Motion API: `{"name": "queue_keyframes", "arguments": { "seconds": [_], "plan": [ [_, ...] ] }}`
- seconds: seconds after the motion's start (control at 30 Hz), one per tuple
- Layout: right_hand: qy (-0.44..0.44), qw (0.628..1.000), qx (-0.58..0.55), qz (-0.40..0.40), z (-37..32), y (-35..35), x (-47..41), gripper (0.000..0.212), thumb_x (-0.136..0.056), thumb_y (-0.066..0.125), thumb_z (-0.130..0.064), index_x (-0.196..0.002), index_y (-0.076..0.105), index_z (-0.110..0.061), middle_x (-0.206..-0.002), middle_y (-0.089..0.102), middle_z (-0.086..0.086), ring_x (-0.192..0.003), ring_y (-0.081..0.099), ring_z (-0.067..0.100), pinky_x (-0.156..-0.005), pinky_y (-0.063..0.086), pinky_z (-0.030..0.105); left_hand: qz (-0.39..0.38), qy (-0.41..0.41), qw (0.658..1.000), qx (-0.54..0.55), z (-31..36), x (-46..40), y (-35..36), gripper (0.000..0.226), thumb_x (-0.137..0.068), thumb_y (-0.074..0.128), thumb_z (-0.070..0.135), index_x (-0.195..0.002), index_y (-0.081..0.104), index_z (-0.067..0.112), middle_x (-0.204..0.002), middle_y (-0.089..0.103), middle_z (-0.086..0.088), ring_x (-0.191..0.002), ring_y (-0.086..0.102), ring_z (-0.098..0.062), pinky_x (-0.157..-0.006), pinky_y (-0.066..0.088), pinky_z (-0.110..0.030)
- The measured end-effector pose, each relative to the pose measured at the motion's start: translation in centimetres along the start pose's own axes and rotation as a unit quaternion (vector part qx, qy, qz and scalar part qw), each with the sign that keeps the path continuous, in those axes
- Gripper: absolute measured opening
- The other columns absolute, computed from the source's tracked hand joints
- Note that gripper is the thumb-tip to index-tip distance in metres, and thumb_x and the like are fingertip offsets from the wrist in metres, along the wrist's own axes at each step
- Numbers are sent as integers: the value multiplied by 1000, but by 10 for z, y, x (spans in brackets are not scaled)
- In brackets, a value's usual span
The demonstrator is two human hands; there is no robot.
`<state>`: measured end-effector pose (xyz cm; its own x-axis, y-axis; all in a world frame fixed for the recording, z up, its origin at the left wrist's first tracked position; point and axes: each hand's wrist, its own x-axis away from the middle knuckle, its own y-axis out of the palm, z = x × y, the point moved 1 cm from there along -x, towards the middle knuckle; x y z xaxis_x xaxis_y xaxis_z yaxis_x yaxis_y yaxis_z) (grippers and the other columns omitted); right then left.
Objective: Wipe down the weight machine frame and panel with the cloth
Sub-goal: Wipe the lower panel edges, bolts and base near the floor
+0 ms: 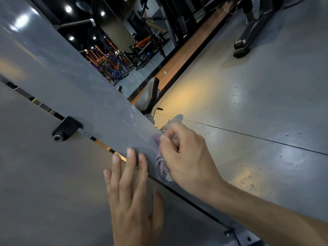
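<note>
Gripping the cloth (162, 161), right hand (188, 157) presses it against the frame (71, 82).

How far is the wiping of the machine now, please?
Done: hard to tell; nothing looks plainly cleaned. In hand: the right hand grips the cloth against the grey frame, while the left hand rests flat on the panel. Left: whitish smears remain on the frame above the cloth, and the panel appears not yet wiped.

Glossy grey floor (248, 96), wooden strip (193, 45) along mirror wall, orange gym racks (104, 59), ceiling spotlights (68, 8)
</note>
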<state>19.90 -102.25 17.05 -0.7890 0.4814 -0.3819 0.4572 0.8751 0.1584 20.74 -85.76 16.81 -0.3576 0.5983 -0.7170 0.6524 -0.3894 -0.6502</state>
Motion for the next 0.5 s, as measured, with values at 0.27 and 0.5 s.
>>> {"name": "queue_keyframes", "arguments": {
  "seconds": [0.27, 0.5],
  "plan": [
    [-27, 999, -11, -14, 10, -3, 1, 27, -104, 54, -21, -78, 49, -14, -50, 53, -6, -45, 50, 9, -46, 35, 17, 5, -4, 1000, 7, 2, -1, 0, 68, -82, 55, 18, -147, 41, 4, -166, 24, -5, -156, 17, -33, -125, 14, -54],
    [152, 982, 108, -33, 112, -25, 26, 29, -100, 58, -29, -74, 52, -18, -58, 64, 4, -51, 58, 17, -54, 50, 38, 6, -12, 1000, 14, 3, -1, 2, 67, -83, 56, 16, -147, 42, 3, -163, 29, -11, -156, 17, -35, -125, 13, -55]
  ]
}}
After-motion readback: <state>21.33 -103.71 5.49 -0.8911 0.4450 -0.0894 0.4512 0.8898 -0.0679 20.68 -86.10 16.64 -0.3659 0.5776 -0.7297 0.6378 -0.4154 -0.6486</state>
